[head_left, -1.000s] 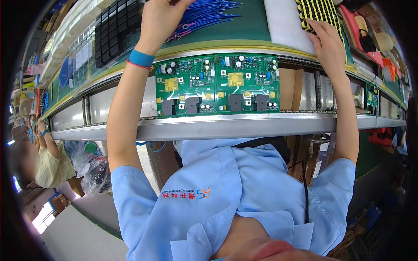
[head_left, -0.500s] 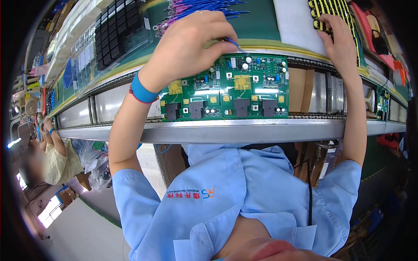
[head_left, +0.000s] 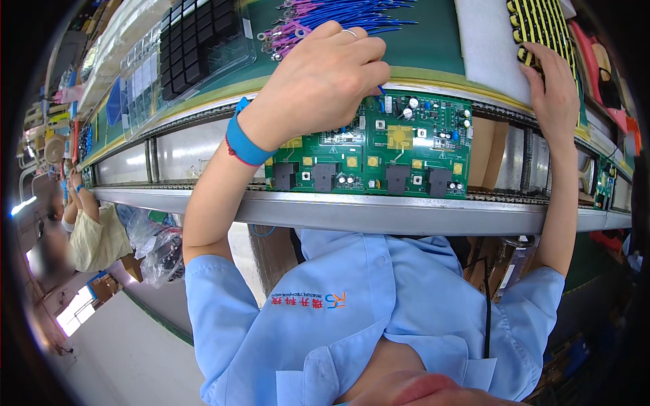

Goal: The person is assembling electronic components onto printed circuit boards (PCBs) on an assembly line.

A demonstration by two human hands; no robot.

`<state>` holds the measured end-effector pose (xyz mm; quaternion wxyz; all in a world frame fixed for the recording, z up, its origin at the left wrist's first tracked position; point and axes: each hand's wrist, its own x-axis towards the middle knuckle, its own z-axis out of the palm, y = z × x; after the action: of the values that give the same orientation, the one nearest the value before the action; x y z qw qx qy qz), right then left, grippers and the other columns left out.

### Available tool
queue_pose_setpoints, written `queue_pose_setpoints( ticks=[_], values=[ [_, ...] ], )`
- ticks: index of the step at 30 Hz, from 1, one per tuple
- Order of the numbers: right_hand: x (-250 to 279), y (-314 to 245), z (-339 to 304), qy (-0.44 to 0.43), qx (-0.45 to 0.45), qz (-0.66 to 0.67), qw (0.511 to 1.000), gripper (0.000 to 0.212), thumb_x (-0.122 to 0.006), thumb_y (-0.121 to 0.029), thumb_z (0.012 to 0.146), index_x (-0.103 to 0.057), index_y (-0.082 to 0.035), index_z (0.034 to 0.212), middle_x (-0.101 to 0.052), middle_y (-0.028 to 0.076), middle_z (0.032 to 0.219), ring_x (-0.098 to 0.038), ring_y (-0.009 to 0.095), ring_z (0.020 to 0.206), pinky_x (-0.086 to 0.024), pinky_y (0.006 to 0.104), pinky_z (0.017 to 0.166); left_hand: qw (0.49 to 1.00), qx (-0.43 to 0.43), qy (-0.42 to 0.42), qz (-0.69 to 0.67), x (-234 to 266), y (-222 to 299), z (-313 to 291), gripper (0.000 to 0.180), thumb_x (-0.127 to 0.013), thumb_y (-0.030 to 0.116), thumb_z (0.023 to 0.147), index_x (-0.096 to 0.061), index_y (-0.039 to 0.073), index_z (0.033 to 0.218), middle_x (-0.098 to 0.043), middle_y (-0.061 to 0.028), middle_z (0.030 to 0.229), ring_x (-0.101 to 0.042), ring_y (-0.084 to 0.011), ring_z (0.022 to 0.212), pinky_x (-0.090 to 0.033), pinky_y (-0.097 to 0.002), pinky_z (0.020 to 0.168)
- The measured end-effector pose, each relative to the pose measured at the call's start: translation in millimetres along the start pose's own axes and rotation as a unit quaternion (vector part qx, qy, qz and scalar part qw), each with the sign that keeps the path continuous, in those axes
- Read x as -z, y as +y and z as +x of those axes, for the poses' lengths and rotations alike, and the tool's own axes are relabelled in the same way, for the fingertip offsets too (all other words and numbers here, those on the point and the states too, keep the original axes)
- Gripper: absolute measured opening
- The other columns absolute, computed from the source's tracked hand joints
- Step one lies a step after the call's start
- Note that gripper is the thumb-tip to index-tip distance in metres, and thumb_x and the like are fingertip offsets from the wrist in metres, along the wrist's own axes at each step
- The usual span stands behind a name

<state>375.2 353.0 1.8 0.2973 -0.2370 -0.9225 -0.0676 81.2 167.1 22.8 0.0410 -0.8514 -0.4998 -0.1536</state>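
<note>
My left hand [head_left: 328, 84], with a blue wristband [head_left: 247, 139], is closed in a pinch over the far edge of a green circuit board [head_left: 352, 149]. A short end of blue wire [head_left: 382, 89] sticks out from its fingers near the board; the rest is hidden by the hand. The board carries black blocks, white-topped capacitors and yellow pads. At the far right, my right hand [head_left: 554, 88] has its thumb and fingers around the end one of the yellow-and-black parts [head_left: 525, 35], which lie in rows beside a white foam sheet [head_left: 494, 51].
A bundle of blue wires [head_left: 352, 15] with ring terminals lies behind my left hand. Clear trays with black blocks [head_left: 196, 51] stand at the far left. The board rests on a metal rail conveyor [head_left: 406, 213]. Another person [head_left: 101, 237] sits at the left.
The view has shifted, so everything appears further right and slightly lower. My left hand has come down a little toward the board with the blue wire. My right hand stays by the yellow-and-black parts.
</note>
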Motion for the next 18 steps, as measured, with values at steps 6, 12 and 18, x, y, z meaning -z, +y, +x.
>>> queue_pose_setpoints(
  ticks=[6,12,18],
  values=[
    [8,-18,1,0.034,-0.041,0.12,0.991,0.029,-0.068,-0.009,0.083,-0.063,-0.006,0.112,-0.064,0.007,0.098,-0.058,0.018,0.084,-0.047,0.0293,0.077,0.999,-0.018,0.025,0.019,-7,-5,-1,0.018,-0.071,0.007,0.068,-0.057,0.008,0.08,-0.051,-0.0041,0.084,-0.052,-0.0222,0.08,-0.038,-0.0347,0.071],
    [15,-50,3,-0.016,-0.063,0.229,0.971,0.03,-0.068,-0.007,0.082,-0.063,-0.002,0.111,-0.063,0.009,0.1,-0.058,0.019,0.087,-0.046,0.0284,0.082,0.999,-0.03,0.033,0.02,-7,-4,-3,0.016,-0.069,0.009,0.07,-0.055,0.008,0.079,-0.05,-0.0042,0.083,-0.052,-0.0219,0.081,-0.038,-0.0344,0.071],
    [22,-87,8,-0.128,-0.059,0.332,0.933,0.032,-0.069,-0.004,0.073,-0.063,-0.002,0.105,-0.065,0.011,0.096,-0.059,0.024,0.087,-0.046,0.0316,0.081,0.996,-0.07,0.013,0.057,-3,3,0,0.015,-0.065,0.015,0.069,-0.055,0.01,0.079,-0.05,-0.0028,0.087,-0.052,-0.0192,0.084,-0.039,-0.032,0.073]
  ],
)
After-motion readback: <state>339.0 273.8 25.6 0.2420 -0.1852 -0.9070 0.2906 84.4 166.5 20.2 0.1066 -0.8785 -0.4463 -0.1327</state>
